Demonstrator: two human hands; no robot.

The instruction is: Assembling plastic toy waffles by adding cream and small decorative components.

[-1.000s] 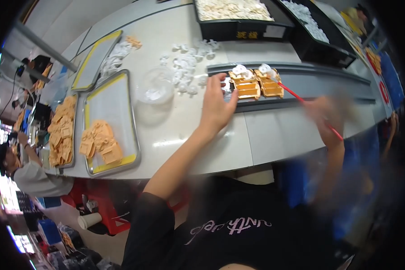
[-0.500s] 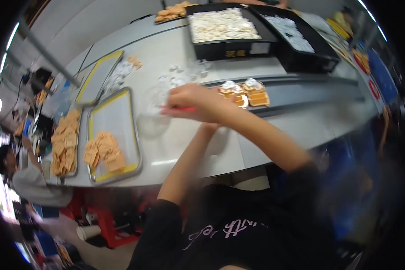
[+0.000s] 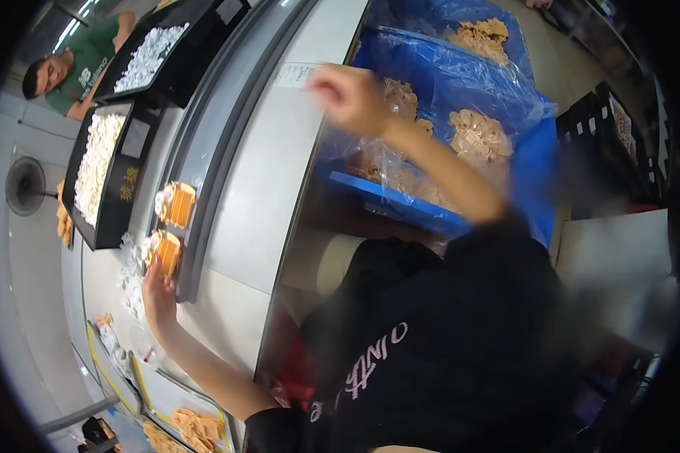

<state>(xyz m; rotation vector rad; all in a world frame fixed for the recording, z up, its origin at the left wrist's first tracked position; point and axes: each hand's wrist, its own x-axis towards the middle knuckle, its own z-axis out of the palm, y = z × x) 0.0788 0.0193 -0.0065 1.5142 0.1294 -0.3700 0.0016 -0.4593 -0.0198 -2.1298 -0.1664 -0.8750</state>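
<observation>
Right hand (image 3: pixel 349 100) near table edge (image 3: pixel 293 213)

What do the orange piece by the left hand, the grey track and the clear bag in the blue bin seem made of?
Orange piece by the left hand: probably moulded plastic, faintly shiny, with a raised rim. Grey track: metal or plastic, smooth and satin-looking; its long, even raised edges suit either. Clear bag: likely thin plastic film, glossy, see-through and wrinkled.

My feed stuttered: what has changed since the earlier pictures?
The right hand swung from beyond the left hand out to the right; no red stick shows in its grip now. The view turned right. The left hand stays at one orange piece; both remain on the grey track.
</observation>
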